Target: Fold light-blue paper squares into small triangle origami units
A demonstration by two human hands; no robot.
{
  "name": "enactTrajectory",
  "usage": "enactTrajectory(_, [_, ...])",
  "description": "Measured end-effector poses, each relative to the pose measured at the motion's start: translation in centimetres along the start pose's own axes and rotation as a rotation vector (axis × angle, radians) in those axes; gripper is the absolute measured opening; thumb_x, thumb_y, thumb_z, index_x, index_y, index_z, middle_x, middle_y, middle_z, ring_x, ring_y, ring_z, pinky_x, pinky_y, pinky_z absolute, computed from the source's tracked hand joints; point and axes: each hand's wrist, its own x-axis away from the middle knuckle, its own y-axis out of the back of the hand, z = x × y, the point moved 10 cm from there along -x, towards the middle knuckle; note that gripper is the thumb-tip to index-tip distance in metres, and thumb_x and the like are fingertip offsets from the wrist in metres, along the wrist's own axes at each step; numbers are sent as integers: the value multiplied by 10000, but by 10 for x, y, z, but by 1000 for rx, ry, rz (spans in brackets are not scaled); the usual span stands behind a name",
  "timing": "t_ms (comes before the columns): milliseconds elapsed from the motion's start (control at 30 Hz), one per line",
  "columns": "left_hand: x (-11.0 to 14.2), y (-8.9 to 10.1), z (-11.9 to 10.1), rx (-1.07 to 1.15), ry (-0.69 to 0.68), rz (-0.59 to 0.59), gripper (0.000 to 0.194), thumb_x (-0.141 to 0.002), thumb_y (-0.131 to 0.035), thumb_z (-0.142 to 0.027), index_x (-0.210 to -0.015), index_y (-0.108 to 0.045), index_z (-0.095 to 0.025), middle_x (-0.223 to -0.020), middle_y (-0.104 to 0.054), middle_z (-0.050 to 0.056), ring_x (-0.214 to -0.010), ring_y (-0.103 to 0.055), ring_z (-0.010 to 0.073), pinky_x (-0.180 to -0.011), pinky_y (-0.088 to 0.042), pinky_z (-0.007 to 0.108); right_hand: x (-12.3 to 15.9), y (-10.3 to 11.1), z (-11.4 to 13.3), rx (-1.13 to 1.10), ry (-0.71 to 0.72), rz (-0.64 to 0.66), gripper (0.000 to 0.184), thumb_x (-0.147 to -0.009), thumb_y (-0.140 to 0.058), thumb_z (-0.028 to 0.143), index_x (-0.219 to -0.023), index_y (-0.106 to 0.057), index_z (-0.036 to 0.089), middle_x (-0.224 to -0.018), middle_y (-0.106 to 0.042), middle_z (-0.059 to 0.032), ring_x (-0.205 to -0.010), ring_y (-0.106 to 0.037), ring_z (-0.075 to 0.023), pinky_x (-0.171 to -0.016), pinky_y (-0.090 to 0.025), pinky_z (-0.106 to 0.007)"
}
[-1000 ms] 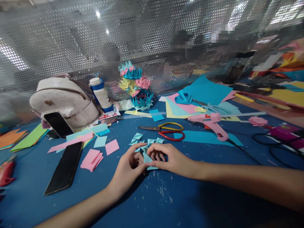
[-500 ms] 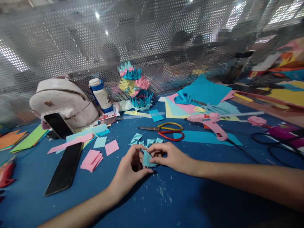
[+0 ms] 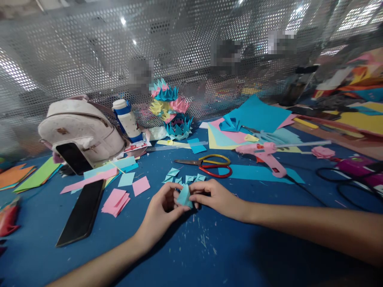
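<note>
1. Our left hand (image 3: 160, 204) pinches a small, light-blue folded paper piece (image 3: 183, 196), thumb and fingers parted only by it.
2. Our right hand (image 3: 214, 199) pinches its right side, nearly closed.
3. We hold it well in from the far edge of the blue tabletop (image 3: 167, 259).

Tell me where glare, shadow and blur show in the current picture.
Head view: bright spots glare at the mesh wall; head view: dark shadow falls on the table below the right forearm; head view: the red item at the left edge is smeared, while the folded paper and scissors look clearer.
</note>
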Motion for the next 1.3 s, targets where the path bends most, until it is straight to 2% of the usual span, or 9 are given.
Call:
enactTrajectory(200, [0,3,-1,-7,-8,-22,368,-785,-783,-343,-1020,-551,-180,-770,-588,-38,-630,-576,83,-607,-471,199,1,-1,-3,6,-7,12,177,-883,-643,309,-856,-676,137,-714,-614,-5,-625,-553,-109,-612,-446,-226])
enactTrajectory(467, [-1,1,-3,-8,-12,-19,361,-792,-770,-442,-862,-554,-162,-653,-623,-30,-557,-630,112,-571,-512,218,2,-3,-7,24,-12,30,302,-870,-673,440,-827,-681,142,-716,-634,-15,-625,-572,-122,-611,-455,-240])
enactTrajectory(700, [-1,4,-4,-36,7,-44,390,-808,-744,-490,-726,-557,-158,-601,-650,-7,-523,-637,114,-545,-505,205,1,-1,-1,103,1,16,386,-853,-692,453,-646,-569,152,-608,-579,11,-575,-559,-117,-556,-410,-225])
enactTrajectory(933, [1,5,0,-67,42,-53,392,-799,-752,-491,-697,-606,-141,-594,-664,17,-498,-639,122,-522,-492,204,2,12,-5,43,0,-95,293,-859,-699,438,-885,-604,162,-667,-544,41,-555,-531,-88,-510,-401,-198])
enactTrajectory(1300, [2,2,-2,-103,47,-36,402,-815,-718,-521,-704,-640,-142,-618,-698,41,-512,-658,137,-538,-504,215,2,12,-4,30,7,-97,310,-845,-712,449,-865,-597,162,-646,-537,48,-537,-515,-84,-508,-401,-202])
